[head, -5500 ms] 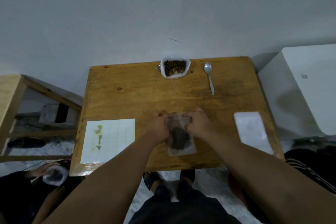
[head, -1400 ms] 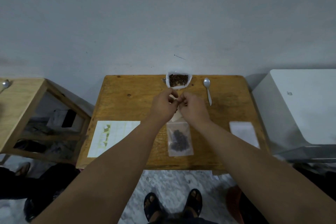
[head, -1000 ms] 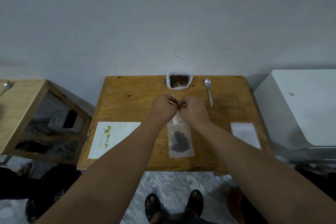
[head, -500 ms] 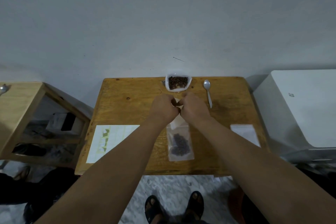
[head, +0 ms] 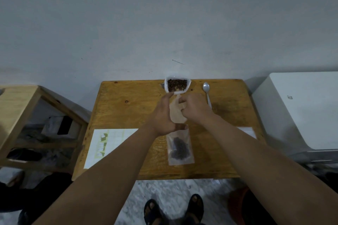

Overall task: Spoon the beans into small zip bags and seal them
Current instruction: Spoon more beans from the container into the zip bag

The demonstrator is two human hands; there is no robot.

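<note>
The left hand [head: 164,115] has opened. Half a second ago it was curled against the other hand at the mouth of the bag. Now its fingers are straight, point to the far edge of the table [head: 128,113], and lie flat along the left side of the empty zip bag [head: 176,113]. Its thumb lies across the bag's lower end; I cannot tell whether it presses there. This bag is held up over the middle of the table, between the two hands, with its mouth just before the tub of beans [head: 177,85] at the far edge. I think the mouth is now pulled apart, so the spooning can come next. The filled bag [head: 180,149] lies flat, as before, near the front edge. The right hand [head: 193,108] stays curled and pinches the right lip of the empty bag. The spoon [head: 207,95] lies untouched just beside it, toward the far right corner.
</note>
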